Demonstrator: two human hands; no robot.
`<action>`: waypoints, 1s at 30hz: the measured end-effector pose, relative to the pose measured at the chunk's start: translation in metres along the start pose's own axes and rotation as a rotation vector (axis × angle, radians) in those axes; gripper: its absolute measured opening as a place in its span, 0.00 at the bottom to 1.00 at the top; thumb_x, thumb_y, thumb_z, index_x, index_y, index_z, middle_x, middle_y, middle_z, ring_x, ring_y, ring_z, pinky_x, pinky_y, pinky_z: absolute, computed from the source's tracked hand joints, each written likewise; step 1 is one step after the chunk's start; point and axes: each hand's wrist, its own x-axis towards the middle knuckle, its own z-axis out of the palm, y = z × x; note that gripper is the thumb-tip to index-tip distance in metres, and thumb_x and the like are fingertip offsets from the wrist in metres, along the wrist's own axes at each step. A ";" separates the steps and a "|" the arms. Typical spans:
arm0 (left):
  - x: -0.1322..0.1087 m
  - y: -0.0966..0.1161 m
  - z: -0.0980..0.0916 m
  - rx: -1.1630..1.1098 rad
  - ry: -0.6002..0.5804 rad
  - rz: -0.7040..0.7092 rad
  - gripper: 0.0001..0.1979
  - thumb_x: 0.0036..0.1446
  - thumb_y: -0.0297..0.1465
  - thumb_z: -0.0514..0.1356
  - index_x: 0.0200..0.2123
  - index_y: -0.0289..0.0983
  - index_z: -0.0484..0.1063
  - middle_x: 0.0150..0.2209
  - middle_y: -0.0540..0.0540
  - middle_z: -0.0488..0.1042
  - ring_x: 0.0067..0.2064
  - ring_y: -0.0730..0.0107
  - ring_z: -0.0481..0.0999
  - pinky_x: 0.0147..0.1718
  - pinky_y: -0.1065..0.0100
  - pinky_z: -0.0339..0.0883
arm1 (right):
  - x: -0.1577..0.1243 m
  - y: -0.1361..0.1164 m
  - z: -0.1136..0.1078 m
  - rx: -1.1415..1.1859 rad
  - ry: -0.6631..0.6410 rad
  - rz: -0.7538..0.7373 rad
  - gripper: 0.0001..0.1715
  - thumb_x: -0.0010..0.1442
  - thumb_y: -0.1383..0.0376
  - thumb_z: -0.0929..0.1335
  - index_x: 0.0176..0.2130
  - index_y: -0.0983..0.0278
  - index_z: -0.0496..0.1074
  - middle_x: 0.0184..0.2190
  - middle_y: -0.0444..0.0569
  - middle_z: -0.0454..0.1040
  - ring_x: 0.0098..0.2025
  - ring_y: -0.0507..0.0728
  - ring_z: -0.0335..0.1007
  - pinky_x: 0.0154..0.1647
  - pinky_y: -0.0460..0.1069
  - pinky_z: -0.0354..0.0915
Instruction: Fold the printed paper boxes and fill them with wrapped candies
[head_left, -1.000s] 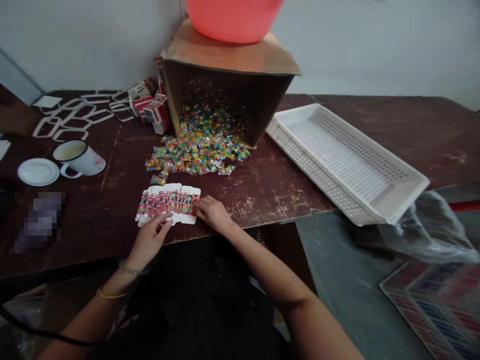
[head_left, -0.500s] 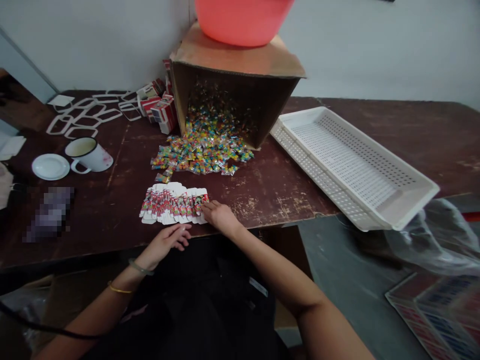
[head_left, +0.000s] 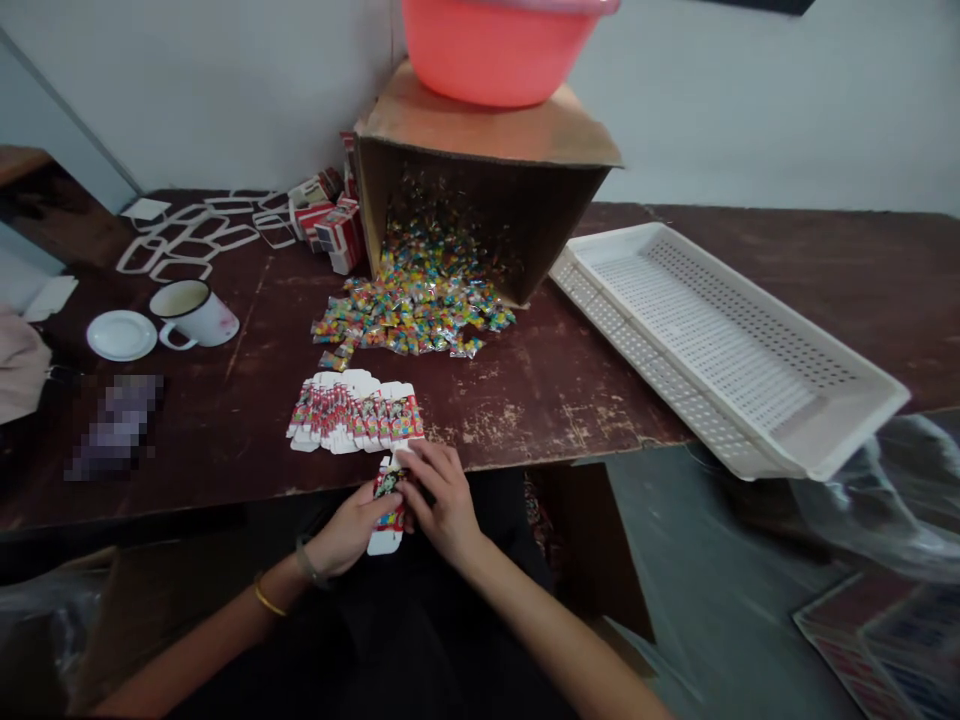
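A small printed carton [head_left: 388, 512], red and white with end flaps standing out, is between my two hands just off the table's front edge. My left hand [head_left: 351, 527] grips its left side with the thumb on the printed face. Fingers of my right hand [head_left: 444, 498] are closed on its upper right side, by the top flap. Behind them, a fanned row of flat cartons [head_left: 352, 410] of the same print lies on the table. Beyond that row, small clear packets of colourful candy [head_left: 420, 310] spill out of a cardboard box [head_left: 555, 225] lying on its side.
A pink basin [head_left: 499, 50] stands on the cardboard box. White perforated trays [head_left: 720, 350] overhang the table edge at right. An enamel mug [head_left: 196, 314], a white lid [head_left: 121, 336], red-and-white boxes [head_left: 341, 235] and several white loops [head_left: 187, 235] occupy the left side.
My right hand has drawn a carton from the right end of the row towards me. My left hand, free before, now grips it too. The view has shifted slightly.
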 end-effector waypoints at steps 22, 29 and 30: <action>-0.009 0.021 0.000 0.019 0.008 0.051 0.29 0.48 0.33 0.66 0.54 0.38 0.66 0.32 0.50 0.76 0.25 0.71 0.72 0.29 0.67 0.67 | -0.004 -0.017 0.008 -0.185 -0.044 0.140 0.17 0.61 0.64 0.69 0.51 0.56 0.72 0.61 0.53 0.65 0.64 0.64 0.52 0.63 0.66 0.49; -0.006 0.009 0.004 0.087 0.015 0.067 0.17 0.45 0.31 0.66 0.40 0.34 0.71 0.24 0.53 0.72 0.24 0.74 0.68 0.25 0.72 0.62 | 0.021 -0.008 -0.015 0.087 -0.402 0.241 0.12 0.55 0.60 0.74 0.40 0.60 0.75 0.60 0.53 0.67 0.65 0.63 0.54 0.62 0.65 0.52; -0.007 0.009 0.003 0.086 0.007 0.043 0.13 0.44 0.31 0.66 0.35 0.35 0.70 0.22 0.53 0.71 0.23 0.74 0.68 0.24 0.72 0.61 | 0.024 -0.005 -0.019 0.072 -0.469 0.228 0.12 0.54 0.61 0.74 0.40 0.60 0.75 0.61 0.52 0.66 0.66 0.64 0.52 0.63 0.65 0.50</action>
